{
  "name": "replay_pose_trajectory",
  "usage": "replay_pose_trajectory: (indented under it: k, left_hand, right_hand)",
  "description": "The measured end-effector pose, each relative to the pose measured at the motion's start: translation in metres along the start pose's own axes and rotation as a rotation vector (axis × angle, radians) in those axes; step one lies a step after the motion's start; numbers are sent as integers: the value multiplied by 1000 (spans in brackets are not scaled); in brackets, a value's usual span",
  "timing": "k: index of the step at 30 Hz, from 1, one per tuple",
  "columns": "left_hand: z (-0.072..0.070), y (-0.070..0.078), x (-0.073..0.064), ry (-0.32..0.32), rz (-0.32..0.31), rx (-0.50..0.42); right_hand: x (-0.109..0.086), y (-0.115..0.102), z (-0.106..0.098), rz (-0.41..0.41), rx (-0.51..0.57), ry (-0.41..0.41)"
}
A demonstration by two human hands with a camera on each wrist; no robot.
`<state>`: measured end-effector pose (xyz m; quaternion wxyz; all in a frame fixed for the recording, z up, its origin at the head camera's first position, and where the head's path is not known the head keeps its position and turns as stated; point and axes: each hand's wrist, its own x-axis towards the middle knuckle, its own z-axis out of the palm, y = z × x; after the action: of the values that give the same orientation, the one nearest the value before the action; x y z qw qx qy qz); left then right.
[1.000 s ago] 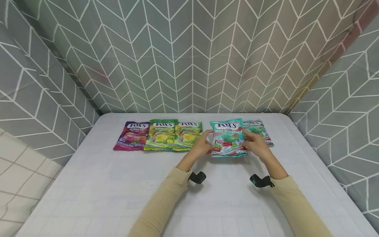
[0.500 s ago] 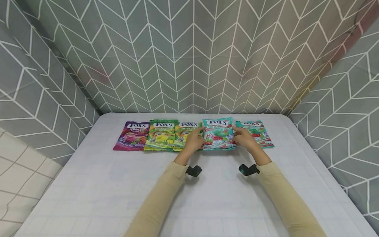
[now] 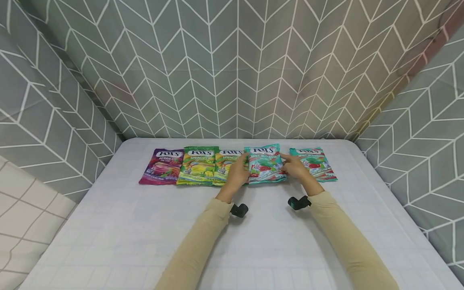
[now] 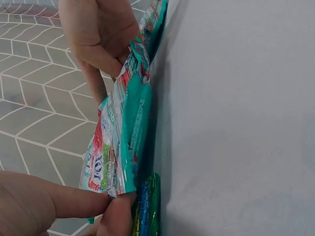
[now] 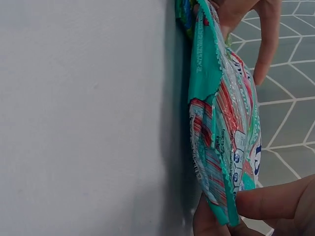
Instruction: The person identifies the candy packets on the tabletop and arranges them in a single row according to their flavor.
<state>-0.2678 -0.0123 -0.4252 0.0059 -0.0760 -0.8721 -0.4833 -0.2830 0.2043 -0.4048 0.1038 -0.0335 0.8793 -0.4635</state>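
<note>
A teal Fox's Mint Blossom candy bag (image 3: pixel 265 166) is between my two hands near the far side of the table. My left hand (image 3: pixel 236 175) pinches its left edge between thumb and finger, partly covering a yellow-green candy bag (image 3: pixel 222 166). My right hand (image 3: pixel 296 168) pinches the opposite edge. In the left wrist view, the left thumb and a finger (image 4: pixel 74 200) nip the teal bag (image 4: pixel 118 132) at its corner. From the right wrist, the right fingers (image 5: pixel 275 199) grip the other corner of the tilted bag (image 5: pixel 226 128).
Another teal Mint Blossom bag (image 3: pixel 317 164) lies to the right, beyond a small gap. Leftward in the row are a second yellow-green bag (image 3: pixel 197 167) and a purple Berries bag (image 3: pixel 162 167). The white table (image 3: pixel 145 233) meets patterned curtains (image 3: pixel 224 80) behind.
The Mint Blossom bag has moved left, towards the yellow-green bags, with both hands on it. Most of the shift came in the first half second. The far-right bag is now more exposed.
</note>
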Motion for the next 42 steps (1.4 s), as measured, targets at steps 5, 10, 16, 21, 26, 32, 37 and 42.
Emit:
replay_pose_trajectory:
  k: [5, 10, 16, 21, 26, 32, 37, 42]
  left_hand:
    - [3, 1, 0, 27, 24, 120]
    - [6, 4, -1, 35, 4, 205]
    - [8, 7, -1, 24, -26, 246]
    - [10, 3, -3, 57, 17, 233]
    - [11, -2, -8, 138, 115, 180]
    - [10, 0, -16, 114, 117, 184]
    - [10, 3, -20, 51, 74, 231]
    - [10, 4, -21, 15, 27, 261]
  right_hand:
    - [4, 4, 4, 7, -48, 2]
    - [5, 9, 6, -6, -50, 15]
    - [5, 11, 8, -23, -119, 60]
    - [5, 10, 10, -32, -211, 80]
    - [4, 11, 11, -42, -278, 85]
    - [4, 13, 14, -54, -287, 119]
    - [2, 14, 18, -64, -266, 147]
    - [1, 14, 20, -74, -261, 170]
